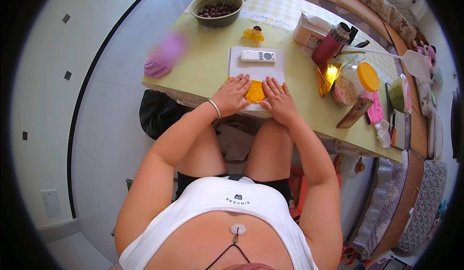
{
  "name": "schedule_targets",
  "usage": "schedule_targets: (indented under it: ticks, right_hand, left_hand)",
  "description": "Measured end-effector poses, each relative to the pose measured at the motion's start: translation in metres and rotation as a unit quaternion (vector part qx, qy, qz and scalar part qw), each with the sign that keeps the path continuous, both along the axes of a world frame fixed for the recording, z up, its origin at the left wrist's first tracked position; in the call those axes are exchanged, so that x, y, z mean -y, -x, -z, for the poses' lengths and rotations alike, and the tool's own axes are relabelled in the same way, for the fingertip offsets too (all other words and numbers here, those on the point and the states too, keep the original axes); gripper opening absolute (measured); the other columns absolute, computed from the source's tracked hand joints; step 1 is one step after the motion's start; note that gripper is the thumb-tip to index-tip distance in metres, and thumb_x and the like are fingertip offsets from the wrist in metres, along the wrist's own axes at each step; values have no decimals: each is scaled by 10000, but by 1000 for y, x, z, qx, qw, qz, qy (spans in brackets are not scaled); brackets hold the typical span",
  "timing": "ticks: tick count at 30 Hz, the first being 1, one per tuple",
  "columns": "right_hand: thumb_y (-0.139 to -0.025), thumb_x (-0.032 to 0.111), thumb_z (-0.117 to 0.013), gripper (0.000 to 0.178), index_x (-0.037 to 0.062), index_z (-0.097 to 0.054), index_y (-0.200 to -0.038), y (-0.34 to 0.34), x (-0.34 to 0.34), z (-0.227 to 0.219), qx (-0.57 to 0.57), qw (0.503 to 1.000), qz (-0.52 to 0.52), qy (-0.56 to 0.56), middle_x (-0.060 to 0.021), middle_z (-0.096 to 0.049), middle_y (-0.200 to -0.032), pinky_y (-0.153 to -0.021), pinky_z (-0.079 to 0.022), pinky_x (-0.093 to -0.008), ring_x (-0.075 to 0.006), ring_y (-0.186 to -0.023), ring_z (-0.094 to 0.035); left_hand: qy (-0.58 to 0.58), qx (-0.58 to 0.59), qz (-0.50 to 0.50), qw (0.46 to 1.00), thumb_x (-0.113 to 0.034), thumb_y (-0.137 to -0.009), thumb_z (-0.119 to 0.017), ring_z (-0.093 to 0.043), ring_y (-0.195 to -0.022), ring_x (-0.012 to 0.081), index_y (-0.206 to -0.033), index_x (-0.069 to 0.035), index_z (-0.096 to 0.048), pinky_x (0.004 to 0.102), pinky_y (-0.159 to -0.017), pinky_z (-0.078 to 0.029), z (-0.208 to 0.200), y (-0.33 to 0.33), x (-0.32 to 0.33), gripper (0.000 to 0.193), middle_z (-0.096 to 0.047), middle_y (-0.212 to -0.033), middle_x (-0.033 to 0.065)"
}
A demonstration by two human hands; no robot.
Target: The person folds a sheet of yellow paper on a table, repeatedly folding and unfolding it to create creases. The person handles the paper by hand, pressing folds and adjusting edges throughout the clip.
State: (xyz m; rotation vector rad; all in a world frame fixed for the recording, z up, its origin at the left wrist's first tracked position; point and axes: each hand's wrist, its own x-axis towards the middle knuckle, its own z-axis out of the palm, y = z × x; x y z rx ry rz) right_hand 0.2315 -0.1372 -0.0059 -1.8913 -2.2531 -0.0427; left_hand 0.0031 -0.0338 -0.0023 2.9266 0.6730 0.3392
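Note:
A shiny gold sheet (254, 93) lies flat on white paper (235, 59) at the table's near edge. Creases show in its middle. My left hand (233, 94) presses on its left side, fingers stretched forward. On its right side rests my right hand (279, 99), fingers also extended and flat. Both thumbs point inward, leaving the sheet's centre in sight between them. Just beyond my fingertips a white remote control (258, 56) sits across the paper. Farther off stands a small yellow folded figure (253, 34).
A basket of dark round fruit (217, 10) stands at the far left. To the right are a red thermos (331, 43), a gold packet (327, 78), a yellow-lidded jar (350, 82), a propped phone (355, 113), a tissue box (311, 30) and a cut watermelon (400, 94).

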Motion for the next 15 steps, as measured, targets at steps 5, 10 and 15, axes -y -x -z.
schedule_targets:
  ticks: [5, 10, 15]
  right_hand:
    - [-964, 521, -517, 744, 74, -354, -1536, -8, 5, 2, -73, 997, 24, -1, -120, -303, -1617, -1225, -194, -455, -259, -1508, -251]
    - [-946, 467, -583, 671, 88, -444, -1482, -15, 17, 3, -86, 996, 20, -18, -134, -369, -1580, -1213, -226, -466, -295, -1483, -299]
    - [-906, 265, -677, 452, 102, -609, -1322, -15, 52, -11, -119, 991, -30, -51, -138, -490, -1487, -1196, -264, -486, -328, -1418, -401]
  left_hand:
    - [31, -36, -63, 997, -595, -930, -533, -159, -1532, 316, -1544, 1, -279, 452, -1234, -149, -3, 21, 1, 892, -177, -1645, 195]
    - [29, -24, -72, 997, -601, -909, -556, -197, -1519, 333, -1540, -9, -288, 499, -1216, -182, 0, 30, 7, 907, -212, -1636, 186]
    - [36, -3, -46, 998, -398, -827, -748, -299, -1472, 358, -1495, -56, -379, 562, -1164, -276, -17, 49, 42, 837, -304, -1587, 203]
